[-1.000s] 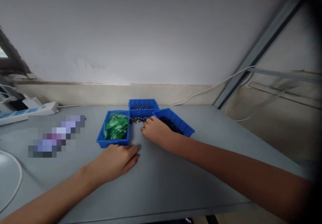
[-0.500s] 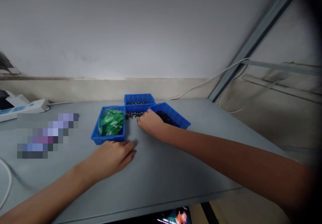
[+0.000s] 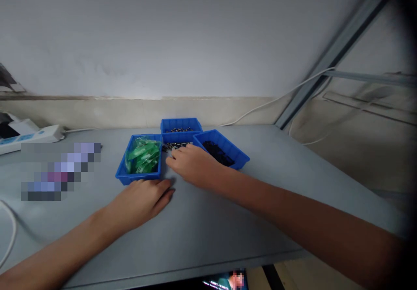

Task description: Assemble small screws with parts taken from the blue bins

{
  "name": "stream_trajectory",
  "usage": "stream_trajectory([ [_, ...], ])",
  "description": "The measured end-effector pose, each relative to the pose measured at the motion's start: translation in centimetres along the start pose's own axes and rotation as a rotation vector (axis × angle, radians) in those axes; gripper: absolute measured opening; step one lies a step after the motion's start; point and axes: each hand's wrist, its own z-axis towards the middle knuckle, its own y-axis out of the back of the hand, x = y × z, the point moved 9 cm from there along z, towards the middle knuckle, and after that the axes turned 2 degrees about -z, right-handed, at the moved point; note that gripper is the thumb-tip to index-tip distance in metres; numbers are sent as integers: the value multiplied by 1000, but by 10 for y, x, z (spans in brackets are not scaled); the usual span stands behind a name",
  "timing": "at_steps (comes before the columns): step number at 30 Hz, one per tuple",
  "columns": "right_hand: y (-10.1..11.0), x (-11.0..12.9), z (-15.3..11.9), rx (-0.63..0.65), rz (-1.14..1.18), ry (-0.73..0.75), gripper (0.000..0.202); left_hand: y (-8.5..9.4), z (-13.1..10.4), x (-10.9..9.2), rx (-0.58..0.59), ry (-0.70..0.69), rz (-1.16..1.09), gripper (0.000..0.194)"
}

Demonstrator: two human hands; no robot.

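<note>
My left hand [image 3: 143, 201] rests on the table at the front edge of a blue bin [image 3: 138, 177] that holds green items in clear plastic. Its fingers are bent and pressed together, and whatever they may hold is hidden. My right hand [image 3: 192, 164] is closed, its fingertips over the table in front of the small metal parts [image 3: 177, 145] in the middle bin. What it grips is too small to see. Beside it on the right, an angled blue bin [image 3: 243, 159] contains black parts [image 3: 216, 152]. A rear blue bin [image 3: 181, 124] holds more small metal pieces.
A white power strip [image 3: 48, 134] lies at the back left, with a blurred-out object [image 3: 70, 166] in front of it. A white cable curves at the left edge. A metal frame post [image 3: 302, 92] stands at the right. A lit screen [image 3: 224, 281] shows below the table edge.
My right hand has moved left and slightly nearer, away from the angled bin. My left hand has hardly moved. The view has shifted slightly.
</note>
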Motion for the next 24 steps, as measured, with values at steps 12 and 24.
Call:
stream_trajectory([
  [12, -31, 0, -35, -50, 859, -246, 13, -7, 2, 3, 4, 39, 40, 29],
  [24, -33, 8, -32, 53, 683, -107, 16, -1, 0, -8, -29, -91, 86, 28],
])
